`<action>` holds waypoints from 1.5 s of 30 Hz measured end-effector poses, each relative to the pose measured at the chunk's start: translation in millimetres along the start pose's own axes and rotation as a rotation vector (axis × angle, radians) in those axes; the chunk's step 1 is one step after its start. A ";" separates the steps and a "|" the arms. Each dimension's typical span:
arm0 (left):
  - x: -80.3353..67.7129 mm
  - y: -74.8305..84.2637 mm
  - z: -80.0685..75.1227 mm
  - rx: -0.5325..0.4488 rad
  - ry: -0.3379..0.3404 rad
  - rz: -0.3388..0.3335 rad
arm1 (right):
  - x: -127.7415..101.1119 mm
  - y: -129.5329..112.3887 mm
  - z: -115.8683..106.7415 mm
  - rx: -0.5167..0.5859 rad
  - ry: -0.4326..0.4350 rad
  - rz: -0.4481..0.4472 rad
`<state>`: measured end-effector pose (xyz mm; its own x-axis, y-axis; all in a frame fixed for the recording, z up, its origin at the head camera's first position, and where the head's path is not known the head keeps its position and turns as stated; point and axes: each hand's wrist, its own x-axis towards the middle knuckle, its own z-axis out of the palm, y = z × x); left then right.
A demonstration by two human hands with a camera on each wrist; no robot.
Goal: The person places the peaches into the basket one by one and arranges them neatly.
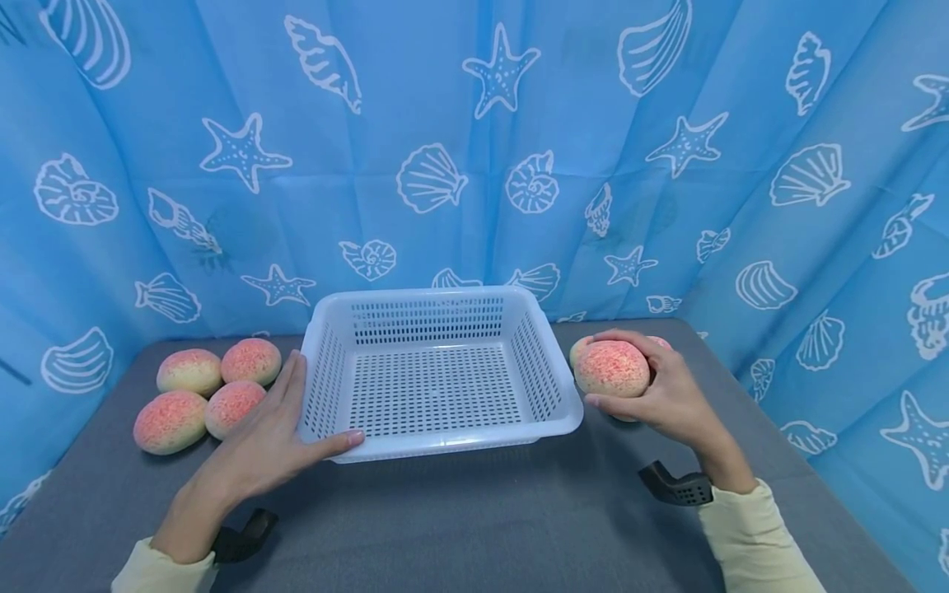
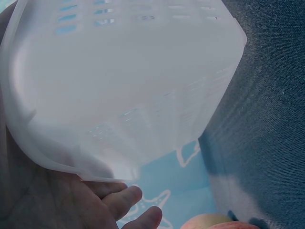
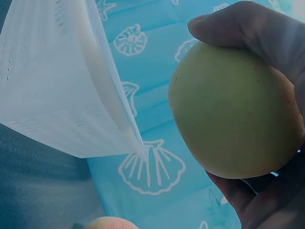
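Near the middle of the grey table (image 1: 474, 511), a white perforated basket (image 1: 439, 371) sits with nothing in it, its far side toward the back edge and the blue seashell curtain (image 1: 474, 148) that hangs behind and to both sides. The left hand (image 1: 274, 432) lies flat against the basket's front left corner, fingers straight along its left wall and thumb stretched along the front rim; it holds nothing. From the left wrist view the basket's pale outer wall (image 2: 124, 86) fills most of the picture, with the palm just beneath it.

Toward the table's left edge, four pink-and-yellow peaches (image 1: 203, 395) lie clustered, touching one another, just beside the left hand's fingers.

Off the basket's right wall, the right hand (image 1: 660, 395) curls around a peach (image 1: 611, 368), fingers over the top and thumb beneath, so the fruit is firmly held just beside the basket's right rim. The right wrist view shows its yellow-green underside (image 3: 233, 109) cupped in the fingers. Whether it rests on the table or is lifted clear cannot be told. Another peach (image 1: 582, 346) peeks out behind it.
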<state>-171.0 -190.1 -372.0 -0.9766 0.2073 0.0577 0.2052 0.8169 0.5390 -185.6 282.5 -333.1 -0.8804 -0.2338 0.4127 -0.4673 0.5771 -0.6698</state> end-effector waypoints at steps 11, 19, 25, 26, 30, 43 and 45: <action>0.7 0.5 -0.5 -0.023 -0.008 -0.017 | 5.3 -3.7 12.6 0.120 -0.058 -0.013; 1.2 -0.3 0.9 -0.017 -0.011 -0.021 | 12.6 -8.5 22.2 0.203 -0.110 -0.010; 1.8 -1.9 2.1 -0.017 -0.011 -0.018 | 24.4 -11.7 28.4 0.238 -0.124 0.003; 1.8 -2.2 2.2 -0.017 -0.011 -0.016 | 26.7 -12.2 29.4 0.244 -0.126 0.004; 2.1 -2.8 2.6 -0.020 -0.009 -0.009 | 35.8 -14.4 33.7 0.264 -0.123 0.004; 0.3 -1.1 0.7 -0.026 -0.010 -0.001 | 68.3 -33.2 50.5 0.315 -0.183 0.044; 0.2 -0.8 0.1 -0.025 -0.011 0.000 | 74.4 -34.5 54.8 0.306 -0.189 0.007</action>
<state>-171.3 -190.6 -372.5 -0.9758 0.2132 0.0480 0.2030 0.8033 0.5599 -239.5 202.3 -313.1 -0.8699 -0.3878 0.3048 -0.4384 0.3249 -0.8380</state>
